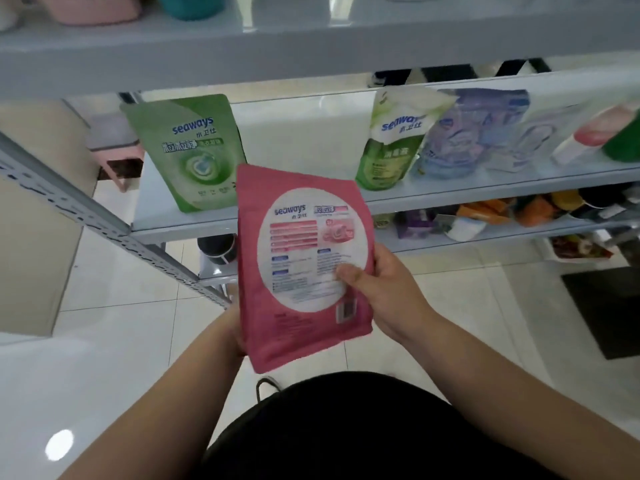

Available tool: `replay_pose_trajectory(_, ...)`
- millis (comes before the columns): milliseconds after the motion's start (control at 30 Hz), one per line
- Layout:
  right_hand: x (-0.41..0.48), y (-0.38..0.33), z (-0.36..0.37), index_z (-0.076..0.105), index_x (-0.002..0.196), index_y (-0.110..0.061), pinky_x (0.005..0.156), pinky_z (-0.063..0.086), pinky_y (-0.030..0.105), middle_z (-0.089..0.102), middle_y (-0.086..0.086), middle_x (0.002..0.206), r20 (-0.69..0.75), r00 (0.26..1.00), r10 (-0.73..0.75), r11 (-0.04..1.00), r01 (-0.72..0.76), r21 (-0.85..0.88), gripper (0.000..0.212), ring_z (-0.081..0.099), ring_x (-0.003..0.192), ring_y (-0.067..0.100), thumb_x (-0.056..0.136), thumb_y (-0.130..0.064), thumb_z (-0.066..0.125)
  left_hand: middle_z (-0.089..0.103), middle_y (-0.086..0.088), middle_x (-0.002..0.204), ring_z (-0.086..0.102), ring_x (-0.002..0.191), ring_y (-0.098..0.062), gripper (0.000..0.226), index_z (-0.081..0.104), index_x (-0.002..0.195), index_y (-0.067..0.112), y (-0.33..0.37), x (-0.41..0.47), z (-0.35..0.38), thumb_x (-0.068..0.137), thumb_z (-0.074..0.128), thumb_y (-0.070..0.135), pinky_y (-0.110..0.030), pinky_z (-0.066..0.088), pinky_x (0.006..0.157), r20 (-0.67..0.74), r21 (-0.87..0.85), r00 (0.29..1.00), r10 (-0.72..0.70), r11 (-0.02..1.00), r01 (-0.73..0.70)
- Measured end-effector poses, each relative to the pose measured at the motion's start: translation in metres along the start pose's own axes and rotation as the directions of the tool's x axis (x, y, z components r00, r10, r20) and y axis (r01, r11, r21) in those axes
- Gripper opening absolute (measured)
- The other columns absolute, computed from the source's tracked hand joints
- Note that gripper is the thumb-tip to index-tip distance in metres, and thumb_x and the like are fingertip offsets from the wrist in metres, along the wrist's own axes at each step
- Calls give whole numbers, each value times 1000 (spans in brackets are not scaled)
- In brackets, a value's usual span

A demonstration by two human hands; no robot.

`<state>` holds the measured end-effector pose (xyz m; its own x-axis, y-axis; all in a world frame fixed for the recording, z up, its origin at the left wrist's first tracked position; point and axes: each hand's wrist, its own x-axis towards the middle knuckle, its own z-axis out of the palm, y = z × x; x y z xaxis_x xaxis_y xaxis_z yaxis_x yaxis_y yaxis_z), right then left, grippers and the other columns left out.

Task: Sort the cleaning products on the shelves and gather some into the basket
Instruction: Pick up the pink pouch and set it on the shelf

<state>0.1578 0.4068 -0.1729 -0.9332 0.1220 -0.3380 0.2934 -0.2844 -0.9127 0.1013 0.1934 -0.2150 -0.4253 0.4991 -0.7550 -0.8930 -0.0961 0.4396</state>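
Pink pouch, upright with a slight tilt, in mid-air in front of the middle shelf, back label toward the camera, touching no shelf. Pinched at the right edge by the right hand, thumb on the label, fingers behind. Gripped at the lower left edge by the left hand, mostly hidden behind the pouch.

Just beyond, on the middle shelf: green pouch, standing, leaning back. Bare gap to its right, then green-and-white pouch against blue-purple pouch, blurred packs further right. Lower shelf crowded with small packs, too blurred to name. Pink basket up on the top shelf, cut off by the frame.

Likely step: picking a spot for the pink pouch, probably the gap.

Risks:
- Slipping or sagging from an edge-only pinch on soft packaging.
- Toppling after a careless set-down on the narrow base.
- Clipping the green pouch on the way in and tipping it off the front edge.
- Wrong grouping, given near-identical branding.
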Motion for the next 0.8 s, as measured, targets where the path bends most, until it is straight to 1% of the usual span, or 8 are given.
replay_pose_trajectory(100,-3,-6,-41,66,117,-27,91,61,35,78,-4,114,-30,998,-49,995,47,-89,35,73,109,19,89,-10,79,60,-19,143,55,134,-39,61,61,140,10,-16,1,2,102,46,56,-59,44,111,122,-100,980,160,984,-149)
replay_pose_trajectory(167,-4,-9,-64,66,118,-24,91,61,36,78,-5,113,-70,997,-38,999,36,-27,34,73,109,19,91,-6,76,60,-19,143,57,132,-40,72,61,140,13,-27,-4,17,93,51,67,-61,47,107,105,39,961,256,964,-261)
replay_pose_trajectory(233,-5,-12,-79,66,116,-24,90,62,36,78,-7,111,-47,998,-28,999,27,-20,33,74,105,15,92,-4,74,63,-16,140,63,126,-36,63,59,140,19,-38,-3,41,87,70,52,-59,53,101,39,290,924,381,881,-375)
replay_pose_trajectory(300,-6,-16,-91,65,114,-25,83,62,29,78,-8,110,65,998,-23,1000,24,-19,33,74,103,11,91,-5,75,72,-8,127,71,114,-29,76,62,132,25,-48,-3,69,65,92,43,-44,60,90,-33,443,878,477,795,-415)
replay_pose_trajectory(400,-5,-26,-116,60,123,-24,87,61,34,76,-2,120,250,967,36,999,-40,13,52,72,112,19,79,-17,87,77,-7,114,74,105,-30,84,66,122,17,-62,-1,91,46,98,39,-33,61,81,-184,380,798,574,790,-481)
replay_pose_trajectory(533,-3,-26,-136,54,132,-30,87,61,36,75,-8,119,368,889,271,949,-185,-254,83,73,109,17,59,-30,94,76,-11,117,75,102,-29,70,65,126,11,-81,-5,113,64,90,29,-34,62,74,-266,215,787,556,830,-514)
replay_pose_trajectory(700,-7,-11,-136,65,119,-16,63,63,38,79,4,99,334,829,449,893,-430,-132,55,76,79,22,70,-17,89,76,-7,103,74,74,-19,29,61,123,12,-83,-23,122,98,67,26,-33,59,56,-377,177,833,404,914,-364)
replay_pose_trajectory(800,-3,-15,-128,70,107,-13,55,61,40,75,8,82,276,752,599,793,-605,-75,37,74,67,23,74,-26,81,69,-5,83,68,57,-15,22,61,117,9,-70,-28,115,100,60,23,-27,54,45,-413,76,869,272,961,-265)
